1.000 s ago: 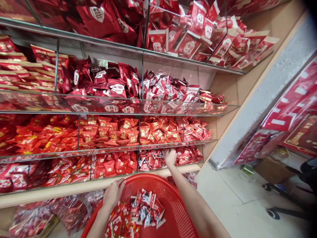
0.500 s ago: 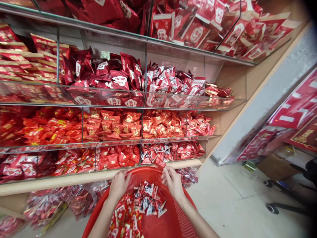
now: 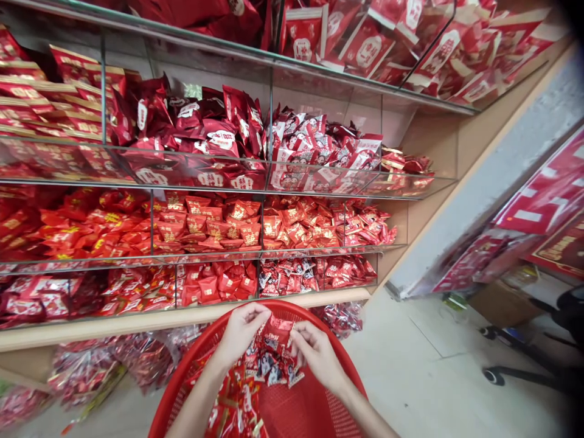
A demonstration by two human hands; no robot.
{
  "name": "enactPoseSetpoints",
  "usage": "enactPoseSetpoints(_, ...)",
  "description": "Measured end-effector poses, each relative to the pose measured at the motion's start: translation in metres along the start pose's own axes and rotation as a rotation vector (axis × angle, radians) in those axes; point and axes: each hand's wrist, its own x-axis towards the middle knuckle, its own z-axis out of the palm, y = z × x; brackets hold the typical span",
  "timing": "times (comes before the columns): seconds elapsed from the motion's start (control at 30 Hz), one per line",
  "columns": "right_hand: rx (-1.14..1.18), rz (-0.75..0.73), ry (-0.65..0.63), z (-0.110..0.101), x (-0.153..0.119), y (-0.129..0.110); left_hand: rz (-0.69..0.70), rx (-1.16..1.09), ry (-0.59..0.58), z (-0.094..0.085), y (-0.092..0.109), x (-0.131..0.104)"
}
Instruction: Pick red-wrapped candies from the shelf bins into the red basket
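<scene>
The fingers of our left hand (image 3: 244, 331) and right hand (image 3: 317, 350) pinch a red packet (image 3: 279, 326) at its ends, above the red basket (image 3: 314, 407). "LUCK" reads on packets (image 3: 345, 278) in a far bin. The shelf's pale ledge (image 3: 182, 316) runs just beyond; floor (image 3: 424, 377) stretches right, bagged packets (image 3: 150, 362) lie left.

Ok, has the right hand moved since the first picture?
Yes: against the shelf's wooden edge, the right hand has come back from the bottom-row packets toward the person, over the red basket.
</scene>
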Motion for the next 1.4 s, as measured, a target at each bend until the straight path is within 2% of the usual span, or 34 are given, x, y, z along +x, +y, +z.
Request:
enactPoseSetpoints(0.13, 0.045, -0.004, 0.112, 0.000, 0.004, -0.003, 0.022, 0.029, -0.048, 0.006, 0.002, -0.001)
enactPoseSetpoints(0.37, 0.052, -0.003, 0.161, -0.001, 0.005, 0.005, 0.007, 0.030, 0.043, 0.014, 0.001, -0.001)
enactPoseSetpoints(0.47, -0.115, -0.017, 0.214, -0.007, 0.007, 0.005, -0.039, 0.003, 0.081, 0.019, -0.003, 0.004)
enactPoseSetpoints(0.57, -0.479, -0.186, 0.290, -0.014, 0.006, -0.002, -0.091, -0.012, 0.137, 0.022, -0.008, 0.009)
enactPoseSetpoints(0.6, -0.598, -0.253, 0.270, -0.015, 0.005, -0.005, -0.105, -0.017, 0.151, 0.023, -0.009, 0.011)
enactPoseSetpoints(0.67, -0.753, -0.332, 0.142, -0.015, 0.003, -0.009, -0.151, -0.046, 0.161, 0.027, -0.009, 0.012)
enactPoseSetpoints(0.77, -0.731, -0.309, 0.001, -0.010, 0.003, -0.004, -0.283, -0.160, 0.133, 0.035, -0.007, 0.010)
enactPoseSetpoints(0.87, -0.485, -0.176, 0.019, -0.006, 0.006, 0.010, -0.382, -0.240, 0.059, 0.036, -0.004, 0.007)
enactPoseSetpoints(0.93, -0.255, 0.012, 0.028, -0.006, 0.007, 0.022, -0.393, -0.203, 0.064, 0.028, -0.007, 0.008)
enactPoseSetpoints(1.03, 0.040, 0.408, 0.014, -0.013, 0.003, 0.038, -0.337, -0.037, 0.160, -0.001, -0.019, 0.015)
enactPoseSetpoints(1.13, 0.170, 0.723, 0.003, -0.021, 0.000, 0.046, -0.211, 0.257, 0.283, -0.037, -0.037, 0.022)
enactPoseSetpoints(1.2, 0.226, 0.842, -0.021, -0.024, -0.001, 0.048, -0.197, 0.354, 0.324, -0.057, -0.047, 0.024)
enactPoseSetpoints(1.27, 0.284, 0.913, -0.057, -0.025, 0.001, 0.049, -0.223, 0.542, 0.354, -0.070, -0.055, 0.022)
enactPoseSetpoints(1.33, 0.319, 0.967, -0.103, -0.024, 0.005, 0.050, -0.252, 0.692, 0.363, -0.076, -0.060, 0.018)
enactPoseSetpoints(1.4, 0.283, 0.967, -0.140, -0.025, 0.010, 0.053, -0.272, 0.744, 0.347, -0.076, -0.063, 0.014)
